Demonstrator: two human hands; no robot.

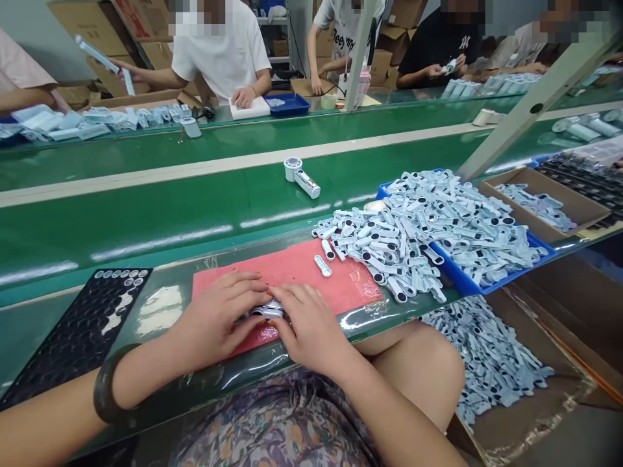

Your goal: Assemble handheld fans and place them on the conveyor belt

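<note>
My left hand (219,311) and my right hand (304,324) meet over the near edge of a pink mat (302,266). Between their fingertips they pinch a small pale-blue plastic part (267,311), mostly hidden by the fingers. Two loose parts of the same kind (325,258) lie on the mat just beyond. A large heap of these pale-blue parts (413,233) spills from a blue tray (467,282) to the right of the mat. A dark bangle circles my left wrist.
A black tray with round inserts (87,324) lies at the left. A finished unit (302,176) rides the green conveyor belt (146,214). A cardboard box of parts (579,201) stands at the right, another by my knee (491,370). Several other people work across the belt.
</note>
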